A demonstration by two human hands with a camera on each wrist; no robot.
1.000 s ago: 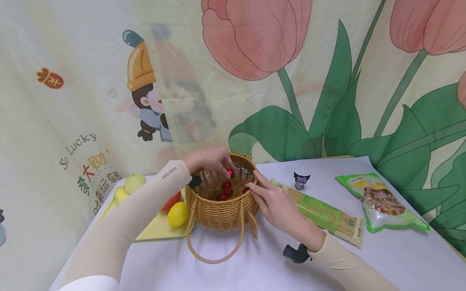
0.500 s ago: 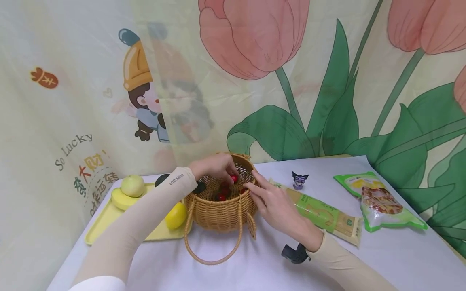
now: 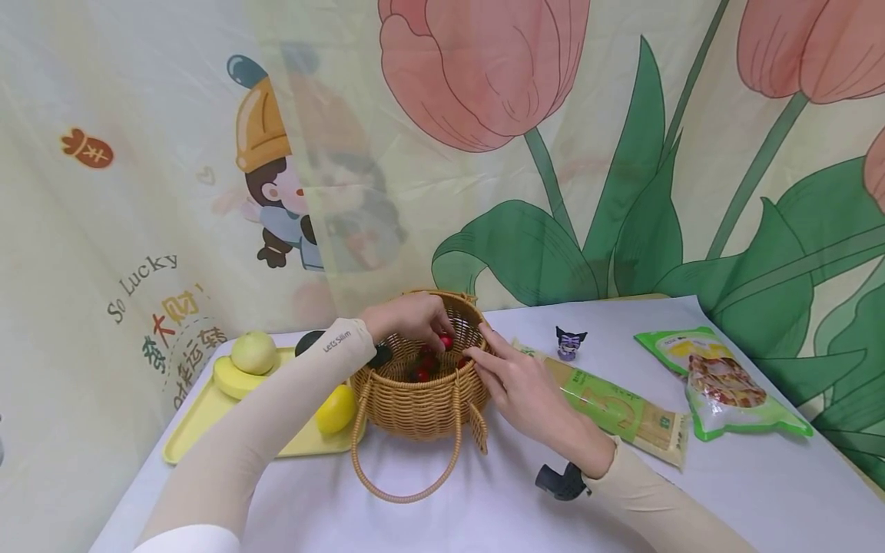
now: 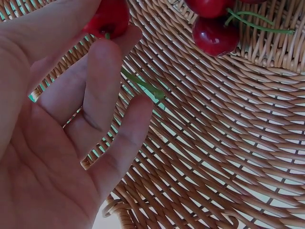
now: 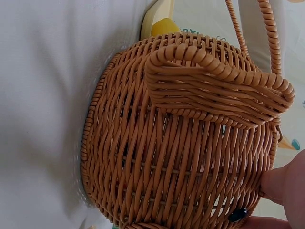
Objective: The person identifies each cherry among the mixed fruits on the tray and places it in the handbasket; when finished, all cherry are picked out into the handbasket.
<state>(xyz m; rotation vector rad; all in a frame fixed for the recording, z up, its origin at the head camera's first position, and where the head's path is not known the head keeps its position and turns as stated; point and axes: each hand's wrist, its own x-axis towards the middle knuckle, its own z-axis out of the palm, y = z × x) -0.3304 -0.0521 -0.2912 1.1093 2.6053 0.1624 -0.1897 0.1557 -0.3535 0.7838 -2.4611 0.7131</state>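
Observation:
A round wicker basket stands on the white table, its handle hanging down in front. My left hand reaches inside it, and the left wrist view shows the thumb and fingers pinching a red cherry. A green stem sticks out beyond the fingers. More dark red cherries lie in the basket, partly hidden by my hand in the head view. On the right, my right hand holds the basket's rim. The right wrist view shows its fingertips against the wicker and a leaf-shaped woven flap.
Left of the basket, a yellow tray bears a pale green round fruit, a banana and a lemon. To the right lie a long green-and-tan packet, a small purple figurine and a green snack bag.
My left hand has moved slightly lower and rightward inside the basket with the cherry, and the forearm shift shows more of the tray. My right hand stays on the rim.

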